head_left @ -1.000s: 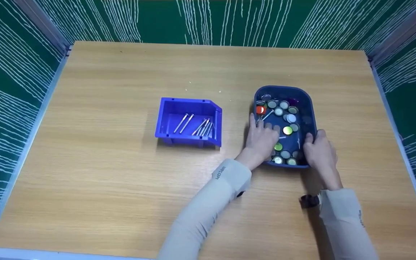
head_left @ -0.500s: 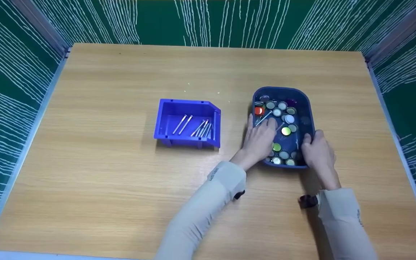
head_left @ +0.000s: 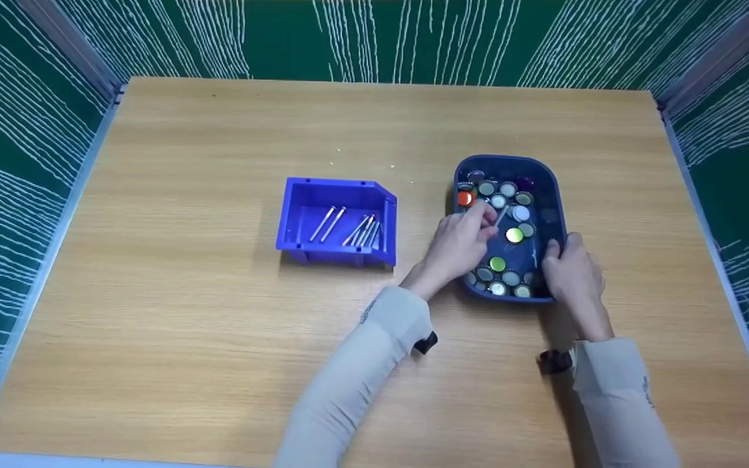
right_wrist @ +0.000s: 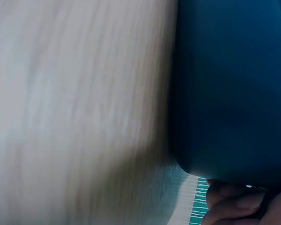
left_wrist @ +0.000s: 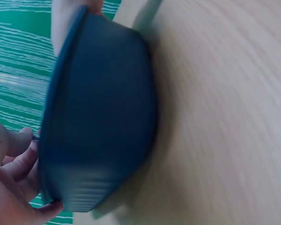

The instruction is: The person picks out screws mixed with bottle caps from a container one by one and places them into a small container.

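In the head view my left hand (head_left: 458,244) is over the left side of a dark blue tray (head_left: 549,195) of bottle caps, thumb and fingers together, pinching a screw that the fingers mostly hide. The left wrist view shows that thumb and fingers (left_wrist: 23,161) meeting at the tray's rim, a small dark end between them. My right hand (head_left: 573,270) grips the tray's right rim, thumb on top. In the tray lie silver caps, a yellow-green cap (head_left: 514,235), a green cap (head_left: 497,264), an orange-red cap (head_left: 465,198) and a thin screw (head_left: 503,216).
To the left of the tray stands a blue-violet bin (head_left: 335,255) holding several silver screws (head_left: 363,231). Both containers rest on a wooden table (head_left: 186,325). Green walls with white streaks border its back and sides. A few pale crumbs lie behind the bin.
My left hand has lifted and drawn back from among the caps, its fingers now together near the tray's left rim. The slanted screw by its fingertips no longer shows there. My right hand stays put.
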Demonstrator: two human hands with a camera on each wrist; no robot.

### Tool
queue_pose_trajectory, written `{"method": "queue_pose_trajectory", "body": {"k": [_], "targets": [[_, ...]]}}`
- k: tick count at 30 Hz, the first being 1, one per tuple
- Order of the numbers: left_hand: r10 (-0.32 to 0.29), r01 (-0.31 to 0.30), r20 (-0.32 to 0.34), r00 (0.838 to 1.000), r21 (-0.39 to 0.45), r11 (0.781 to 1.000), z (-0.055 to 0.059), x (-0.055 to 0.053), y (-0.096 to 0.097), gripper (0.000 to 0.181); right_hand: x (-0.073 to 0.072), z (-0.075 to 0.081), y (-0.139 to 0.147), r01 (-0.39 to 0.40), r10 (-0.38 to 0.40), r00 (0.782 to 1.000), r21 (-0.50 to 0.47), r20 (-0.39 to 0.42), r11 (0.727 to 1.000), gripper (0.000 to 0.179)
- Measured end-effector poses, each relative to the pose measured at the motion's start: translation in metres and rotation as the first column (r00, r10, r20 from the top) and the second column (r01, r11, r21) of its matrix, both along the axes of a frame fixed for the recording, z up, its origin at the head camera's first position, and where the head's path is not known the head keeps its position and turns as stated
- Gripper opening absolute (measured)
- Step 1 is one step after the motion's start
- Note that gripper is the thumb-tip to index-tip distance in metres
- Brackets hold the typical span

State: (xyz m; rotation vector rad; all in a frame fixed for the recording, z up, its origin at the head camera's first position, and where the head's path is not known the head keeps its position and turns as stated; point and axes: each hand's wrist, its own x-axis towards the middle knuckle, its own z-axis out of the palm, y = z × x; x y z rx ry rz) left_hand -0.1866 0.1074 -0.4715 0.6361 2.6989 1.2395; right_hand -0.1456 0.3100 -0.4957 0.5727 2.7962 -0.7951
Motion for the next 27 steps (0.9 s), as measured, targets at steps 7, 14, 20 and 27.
{"method": "queue_pose_trajectory", "body": {"k": [7, 14, 20, 27], "targets": [[0.045, -0.044, -0.013, 0.999, 0.072, 0.996, 0.012, -0.004, -0.011, 0.016, 0.000, -0.001, 0.000, -0.007, 0.007, 1.000, 0.006, -0.009, 1.000, 0.054], [0.039, -0.039, -0.009, 0.999, 0.029, 0.999, 0.029, -0.008, -0.030, 0.019, 0.001, 0.000, 0.000, -0.010, 0.010, 1.000, 0.008, -0.004, 1.000, 0.055], [0.037, -0.037, 0.000, 0.999, -0.002, 0.999, 0.039, -0.014, -0.054, 0.024, 0.001, 0.000, -0.001, -0.005, 0.005, 1.000, 0.003, -0.006, 1.000, 0.055], [0.077, -0.079, -0.039, 0.996, -0.058, 0.995, 0.049, -0.020, -0.093, 0.027, 0.000, 0.000, 0.000, -0.007, 0.007, 1.000, -0.005, -0.008, 1.000, 0.054]]}}
